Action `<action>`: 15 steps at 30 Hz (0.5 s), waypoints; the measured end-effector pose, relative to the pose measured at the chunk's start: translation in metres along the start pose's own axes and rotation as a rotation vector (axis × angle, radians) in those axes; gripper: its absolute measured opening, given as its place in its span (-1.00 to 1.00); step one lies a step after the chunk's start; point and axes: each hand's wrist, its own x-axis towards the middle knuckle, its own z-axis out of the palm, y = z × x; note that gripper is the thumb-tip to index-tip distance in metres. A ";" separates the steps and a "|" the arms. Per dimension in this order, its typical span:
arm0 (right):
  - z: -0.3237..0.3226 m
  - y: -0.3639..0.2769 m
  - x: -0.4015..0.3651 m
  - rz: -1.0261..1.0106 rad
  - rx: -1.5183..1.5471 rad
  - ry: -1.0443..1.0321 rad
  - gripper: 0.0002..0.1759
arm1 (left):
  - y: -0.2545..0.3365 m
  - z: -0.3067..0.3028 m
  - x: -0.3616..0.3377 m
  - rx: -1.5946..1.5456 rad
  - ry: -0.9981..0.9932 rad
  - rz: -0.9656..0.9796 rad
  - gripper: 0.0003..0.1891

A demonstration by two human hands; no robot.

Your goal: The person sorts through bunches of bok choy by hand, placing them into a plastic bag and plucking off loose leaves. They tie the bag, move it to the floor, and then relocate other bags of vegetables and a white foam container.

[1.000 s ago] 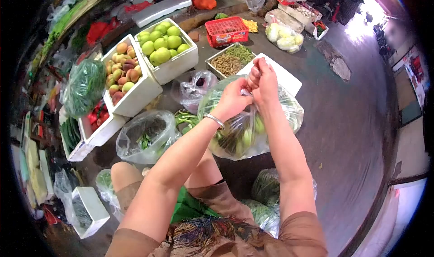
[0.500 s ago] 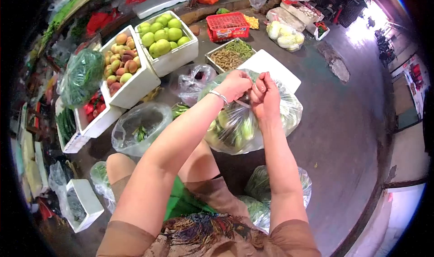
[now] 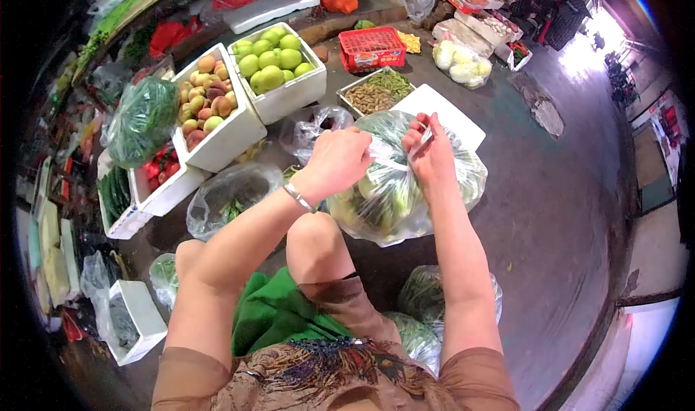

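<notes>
A large clear plastic bag (image 3: 394, 205) full of pale green leafy vegetables stands on the floor in front of me. Its twisted neck is stretched between my two hands. My left hand (image 3: 337, 159), a silver bracelet at its wrist, is closed on one end of the bag's neck at the left. On the other side, my right hand (image 3: 431, 154) pinches another end of the plastic, with its fingers curled upward. A knot or tight twist shows at the gathered middle. My left fingertips are partly hidden behind the hand.
White foam boxes of peaches (image 3: 206, 103) and green fruit (image 3: 271, 62) stand at the left. An open plastic bag (image 3: 206, 201) lies nearer my knee. A tray of peanuts (image 3: 368, 98), a white foam lid (image 3: 452, 118) and a red basket (image 3: 373, 49) are beyond. Bagged greens (image 3: 421, 295) sit below my right arm.
My hands were close together over the bag's neck and are now apart. The left has moved left and down, pulling the plastic taut; the right has shifted slightly right.
</notes>
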 end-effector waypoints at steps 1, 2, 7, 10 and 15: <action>0.009 0.002 -0.006 -0.039 -0.001 0.051 -0.70 | -0.001 -0.001 0.002 0.003 0.003 -0.001 -0.77; 0.015 0.004 -0.011 -0.078 -0.002 0.102 -0.65 | 0.000 -0.001 0.006 -0.390 -0.139 -0.130 -0.75; 0.012 0.004 -0.019 -0.099 0.049 -0.087 -0.56 | 0.020 0.038 0.026 -1.688 -0.017 -0.332 -0.75; 0.009 0.002 -0.020 -0.119 0.107 -0.128 -0.48 | 0.019 0.068 0.033 -2.086 0.103 -0.405 -0.81; 0.003 0.005 -0.021 -0.127 -0.109 -0.216 -0.21 | 0.023 0.075 0.031 -1.479 0.036 -0.176 -0.65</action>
